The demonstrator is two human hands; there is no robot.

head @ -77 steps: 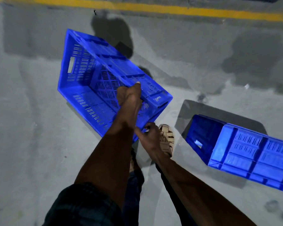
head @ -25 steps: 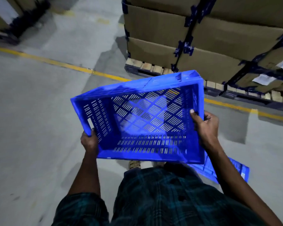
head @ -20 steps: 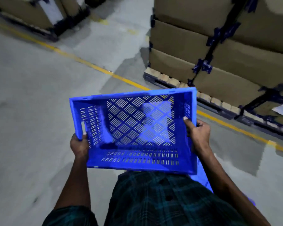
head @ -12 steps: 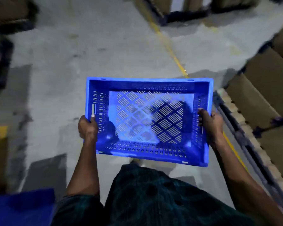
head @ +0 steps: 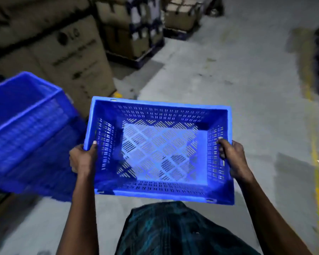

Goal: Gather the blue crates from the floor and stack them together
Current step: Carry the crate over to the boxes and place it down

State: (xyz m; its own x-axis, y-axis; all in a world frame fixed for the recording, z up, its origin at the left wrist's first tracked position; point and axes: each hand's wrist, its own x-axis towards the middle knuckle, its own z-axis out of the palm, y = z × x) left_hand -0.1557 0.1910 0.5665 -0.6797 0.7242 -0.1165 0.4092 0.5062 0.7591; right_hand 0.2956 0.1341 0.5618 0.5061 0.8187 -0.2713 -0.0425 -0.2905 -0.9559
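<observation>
A blue crate [head: 160, 150] is held level and mouth-up in front of the body, carried off the floor [head: 237, 85]. The left hand [head: 82, 159] is wrapped round the left end wall, thumb over the rim; the right hand [head: 232, 159] is closed on the right end wall, with its fingers [head: 221, 144] hooked inside.

Compared with half a second ago, the view has been turned to the left. A stack of blue crates [head: 26, 129], of which only a corner was seen at the lower left edge then, is now brought into plain sight just beside the carried crate's left end. The grip of both hands is unchanged. This is judged to mean that the carrying leg is nearly over and that the crate is about to be set onto that stack.

The stack's top rim appears open and unoccupied, though it is blurred, so its exact tilt cannot be told. The carried crate's left wall lies close to the stack's side, and a lift and a leftward shift are judged to be needed to clear that rim. Cardboard boxes [head: 66, 57] are stood close behind the stack, so little room is left on its far side. To the right and ahead the floor is open up to a yellow line [head: 315, 153], and more boxes on pallets [head: 134, 43] are kept well apart at the far end.
</observation>
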